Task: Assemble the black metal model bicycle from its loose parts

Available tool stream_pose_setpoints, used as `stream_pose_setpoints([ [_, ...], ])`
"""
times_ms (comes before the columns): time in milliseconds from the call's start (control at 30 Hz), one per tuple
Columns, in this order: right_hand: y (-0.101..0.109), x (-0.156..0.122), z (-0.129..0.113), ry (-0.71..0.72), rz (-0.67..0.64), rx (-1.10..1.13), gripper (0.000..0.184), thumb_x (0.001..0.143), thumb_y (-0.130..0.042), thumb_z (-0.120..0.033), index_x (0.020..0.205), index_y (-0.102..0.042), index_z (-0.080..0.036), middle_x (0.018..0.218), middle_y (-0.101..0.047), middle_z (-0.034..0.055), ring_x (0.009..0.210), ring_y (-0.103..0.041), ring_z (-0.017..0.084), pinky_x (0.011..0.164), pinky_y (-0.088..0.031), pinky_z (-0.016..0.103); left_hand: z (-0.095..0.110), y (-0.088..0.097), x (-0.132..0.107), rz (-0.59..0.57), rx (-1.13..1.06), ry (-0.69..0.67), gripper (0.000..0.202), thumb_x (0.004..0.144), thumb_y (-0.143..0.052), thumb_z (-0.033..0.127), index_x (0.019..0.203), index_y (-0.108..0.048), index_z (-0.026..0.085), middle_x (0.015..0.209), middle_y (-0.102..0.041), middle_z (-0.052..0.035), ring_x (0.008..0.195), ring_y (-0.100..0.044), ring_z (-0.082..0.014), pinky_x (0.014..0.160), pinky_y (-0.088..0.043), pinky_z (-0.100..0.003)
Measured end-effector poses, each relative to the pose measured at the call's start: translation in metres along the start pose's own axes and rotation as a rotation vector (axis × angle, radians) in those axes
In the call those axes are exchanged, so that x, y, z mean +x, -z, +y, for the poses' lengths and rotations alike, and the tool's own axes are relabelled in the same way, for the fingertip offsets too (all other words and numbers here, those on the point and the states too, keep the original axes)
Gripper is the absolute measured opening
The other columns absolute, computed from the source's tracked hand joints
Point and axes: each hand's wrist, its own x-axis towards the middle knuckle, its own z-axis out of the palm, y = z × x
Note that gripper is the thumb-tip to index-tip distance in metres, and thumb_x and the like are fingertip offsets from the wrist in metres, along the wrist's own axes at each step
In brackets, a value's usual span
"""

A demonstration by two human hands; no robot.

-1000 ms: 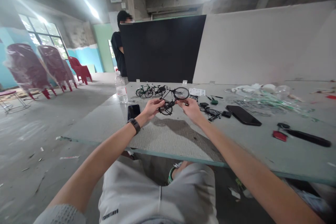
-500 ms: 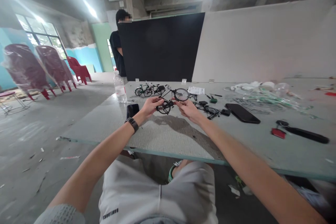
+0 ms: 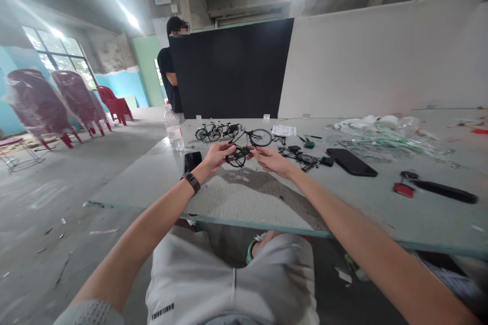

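A small black model bicycle [image 3: 248,144] is held just above the grey table [image 3: 267,198]. My left hand [image 3: 217,155] pinches it at the rear wheel, fingers closed. My right hand [image 3: 269,158] grips it near the middle of the frame, fingers pinched. Its front wheel sticks up to the right. A black watch sits on my left wrist.
Two finished model bicycles [image 3: 215,131] stand behind, near a water bottle [image 3: 173,129]. A black phone [image 3: 192,160] lies left of my hands, another phone [image 3: 351,161] to the right. Loose black parts [image 3: 303,157], a green tool [image 3: 308,143], plastic packaging [image 3: 381,134] and a black-handled tool [image 3: 438,190] lie right. A person stands behind a black board.
Both hands and the model bicycle have stayed almost in place; the view has tilted slightly and my right hand shifted a little along the frame.
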Motion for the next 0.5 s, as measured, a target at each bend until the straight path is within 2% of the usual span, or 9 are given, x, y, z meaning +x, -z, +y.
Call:
stream_pose_setpoints([
  [100,-0.001,0.001,0.002,-0.057,-0.039,-0.023,0.064,0.084,-0.061,-0.078,0.103,-0.071,-0.018,0.054,-0.028,-0.0103,0.046,-0.020,0.007,0.045,-0.022,0.025,0.001,-0.001,0.000,0.010,0.030,-0.010,0.046,0.063,-0.092,0.051,0.075,-0.069,0.013,0.074,-0.066,-0.0039,0.069,-0.059,-0.0134,0.068,-0.047,-0.028],
  [300,-0.003,0.000,0.006,-0.125,0.002,-0.046,0.064,0.081,-0.057,-0.084,0.086,-0.068,-0.021,0.054,-0.029,-0.0085,0.049,-0.024,0.009,0.046,-0.023,0.025,0.001,-0.001,0.000,-0.012,0.073,-0.028,0.047,0.063,-0.091,0.055,0.076,-0.071,0.014,0.075,-0.067,-0.0052,0.068,-0.058,-0.0136,0.065,-0.047,-0.027],
  [500,0.002,0.003,0.006,-0.004,0.102,-0.015,0.065,0.076,-0.071,-0.078,0.109,-0.067,-0.022,0.064,-0.046,-0.0046,0.050,-0.028,0.009,0.046,-0.026,0.026,0.008,0.011,0.005,0.019,0.119,-0.037,0.045,0.065,-0.091,0.050,0.083,-0.072,0.014,0.082,-0.069,-0.0064,0.072,-0.061,-0.0143,0.066,-0.049,-0.027],
])
